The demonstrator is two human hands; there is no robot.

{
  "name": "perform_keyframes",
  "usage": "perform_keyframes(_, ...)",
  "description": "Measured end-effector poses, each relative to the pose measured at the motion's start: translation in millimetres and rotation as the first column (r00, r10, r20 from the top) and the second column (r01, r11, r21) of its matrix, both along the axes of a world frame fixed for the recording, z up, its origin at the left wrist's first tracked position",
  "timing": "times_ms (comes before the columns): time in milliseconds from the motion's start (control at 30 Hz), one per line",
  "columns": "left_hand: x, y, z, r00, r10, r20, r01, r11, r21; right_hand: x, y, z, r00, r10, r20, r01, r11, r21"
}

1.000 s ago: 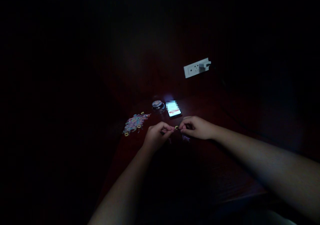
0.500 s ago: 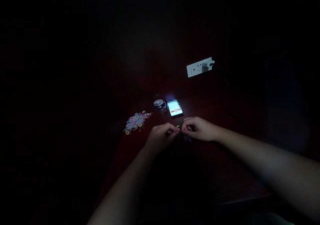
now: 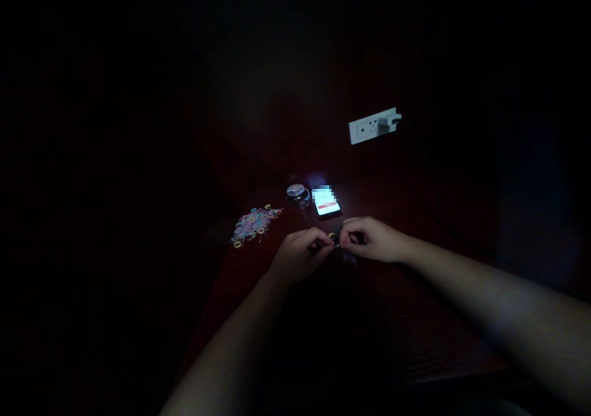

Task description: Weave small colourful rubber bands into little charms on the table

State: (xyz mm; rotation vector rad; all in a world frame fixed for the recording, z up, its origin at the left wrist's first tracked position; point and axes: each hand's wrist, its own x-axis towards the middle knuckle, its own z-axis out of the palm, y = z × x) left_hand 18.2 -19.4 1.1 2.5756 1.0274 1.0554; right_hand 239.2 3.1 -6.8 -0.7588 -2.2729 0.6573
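Observation:
My left hand [image 3: 302, 253] and my right hand [image 3: 369, 239] meet above the dark red table, fingertips almost touching. Each is closed in a pinch. Something tiny and pale shows between the fingertips, too small and dim to name. Just beyond them lies a yellow ring-shaped band [image 3: 332, 236]. A few thin, pale purple bands [image 3: 349, 258] rest on the table below my right fingers. To the left is a loose heap of small coloured elastic bands [image 3: 253, 224], with several thicker yellow rings among the thin ones.
Behind my hands, a lit phone [image 3: 327, 202] lies next to a small clear jar [image 3: 298, 194] with a patterned lid. A white socket panel [image 3: 369, 128] with a plug [image 3: 388, 120] in it is on the back wall. Most surroundings are too dark to see.
The whole view has shifted slightly, so things appear a little further right. Both hands keep their pinch, and the pale bit between the fingertips shows slightly more.

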Motion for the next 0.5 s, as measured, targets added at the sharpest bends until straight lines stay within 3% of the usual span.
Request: perform_keyframes(500, 1.5, -0.4, 0.0, 0.999, -0.017, -0.03, 0.018, 1.0, 0.014, -0.9, -2.8, 1.5, 0.999, 0.0, 0.038, 0.002, 0.998, -0.063)
